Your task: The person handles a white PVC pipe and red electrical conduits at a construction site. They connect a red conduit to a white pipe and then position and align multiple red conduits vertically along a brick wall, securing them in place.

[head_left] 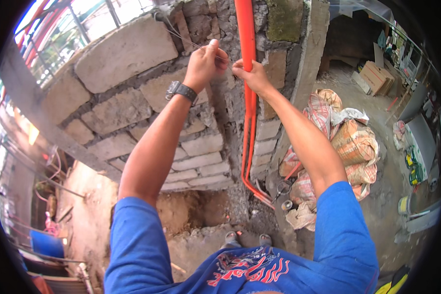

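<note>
Both my arms reach up to a rough block wall (125, 54). My left hand (207, 64), with a dark watch on its wrist, is closed in a pinch on a thin wire (180, 36). That wire runs up and left to the top of the wall. Just to the right, my right hand (255, 78) is closed too, thumb and fingertips pressed together beside the orange pipe (245, 29). The wire's course between my hands is too fine to follow, so what the right fingertips hold is unclear. The pipe passes behind the right hand and runs down a groove in the wall.
Filled woven sacks (355, 142) are piled at the right, beside a concrete post (311, 49). A cardboard box (373, 78) lies farther back. Below the wall is a dug-out hollow (191, 208), close to my feet (231, 239). A blue container (47, 243) stands at the lower left.
</note>
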A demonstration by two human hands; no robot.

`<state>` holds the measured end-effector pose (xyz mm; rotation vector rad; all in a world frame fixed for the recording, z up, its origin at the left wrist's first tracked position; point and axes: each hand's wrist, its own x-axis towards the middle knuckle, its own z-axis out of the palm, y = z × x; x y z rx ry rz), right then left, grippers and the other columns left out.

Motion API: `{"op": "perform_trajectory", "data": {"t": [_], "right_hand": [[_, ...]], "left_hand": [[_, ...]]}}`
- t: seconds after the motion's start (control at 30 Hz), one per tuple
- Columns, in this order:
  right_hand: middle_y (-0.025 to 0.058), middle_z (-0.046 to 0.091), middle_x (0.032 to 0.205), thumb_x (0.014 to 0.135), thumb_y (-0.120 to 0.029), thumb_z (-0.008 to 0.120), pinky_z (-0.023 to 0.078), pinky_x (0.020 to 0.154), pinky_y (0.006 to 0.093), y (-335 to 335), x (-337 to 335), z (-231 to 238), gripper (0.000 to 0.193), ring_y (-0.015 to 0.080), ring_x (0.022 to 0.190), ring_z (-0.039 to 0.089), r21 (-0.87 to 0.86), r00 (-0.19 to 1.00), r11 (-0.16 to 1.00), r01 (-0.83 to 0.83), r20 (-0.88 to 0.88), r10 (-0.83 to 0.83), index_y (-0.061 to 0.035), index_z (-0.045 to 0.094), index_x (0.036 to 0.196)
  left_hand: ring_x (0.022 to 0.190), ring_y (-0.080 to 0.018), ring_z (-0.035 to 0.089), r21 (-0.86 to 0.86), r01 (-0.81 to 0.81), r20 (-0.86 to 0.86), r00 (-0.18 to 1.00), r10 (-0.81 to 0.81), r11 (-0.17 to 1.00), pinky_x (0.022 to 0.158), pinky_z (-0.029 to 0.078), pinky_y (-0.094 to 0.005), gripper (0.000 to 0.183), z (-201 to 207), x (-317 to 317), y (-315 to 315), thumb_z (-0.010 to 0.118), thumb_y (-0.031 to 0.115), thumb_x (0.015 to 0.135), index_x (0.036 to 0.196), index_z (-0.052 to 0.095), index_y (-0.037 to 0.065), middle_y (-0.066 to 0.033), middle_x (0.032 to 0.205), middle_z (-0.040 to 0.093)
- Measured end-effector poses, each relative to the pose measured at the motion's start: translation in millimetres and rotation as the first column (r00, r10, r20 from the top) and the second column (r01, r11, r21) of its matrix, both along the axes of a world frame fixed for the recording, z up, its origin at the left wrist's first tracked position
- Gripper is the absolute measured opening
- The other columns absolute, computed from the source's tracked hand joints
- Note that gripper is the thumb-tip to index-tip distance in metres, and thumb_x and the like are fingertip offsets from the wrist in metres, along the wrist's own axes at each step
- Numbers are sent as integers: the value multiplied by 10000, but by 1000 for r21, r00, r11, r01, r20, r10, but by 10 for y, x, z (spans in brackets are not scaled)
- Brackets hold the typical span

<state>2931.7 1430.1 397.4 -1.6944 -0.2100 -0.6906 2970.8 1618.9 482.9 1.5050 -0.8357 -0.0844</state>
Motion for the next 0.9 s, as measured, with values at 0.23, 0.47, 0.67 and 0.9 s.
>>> {"op": "perform_trajectory", "data": {"t": [0.23,0.47,0.67,0.9], "right_hand": [[13,648,758,898,-92,723,487,637,263,0,-256,-45,79,103,669,603,241,997,970,-6,80,-14,-14,706,902],[-15,625,709,896,-180,771,463,544,239,102,-382,86,159,68,605,573,341,1000,940,11,22,-19,-54,696,837],[-5,607,689,887,-197,788,445,507,266,150,-499,126,185,101,566,562,582,990,812,-44,-81,112,-80,665,813],[30,597,676,878,-135,767,443,482,287,164,-576,208,162,136,545,565,673,970,739,-2,-178,164,-57,640,813]], "left_hand": [[765,-176,675,-81,28,-73,997,-34,996,693,594,-321,500,-38,23,59,515,457,1058,948,659,-9,-99,874,677],[755,-156,667,-84,69,-63,995,-75,994,687,589,-309,463,-46,-35,-49,531,430,1058,941,661,1,-81,867,677],[783,-129,672,8,103,64,993,-103,995,718,586,-292,356,-23,-154,-138,557,332,1062,995,677,4,-63,889,691],[820,-134,692,-62,86,138,987,-77,994,739,592,-294,279,-121,-257,-186,594,229,1046,1121,677,-26,-65,909,702]]}}
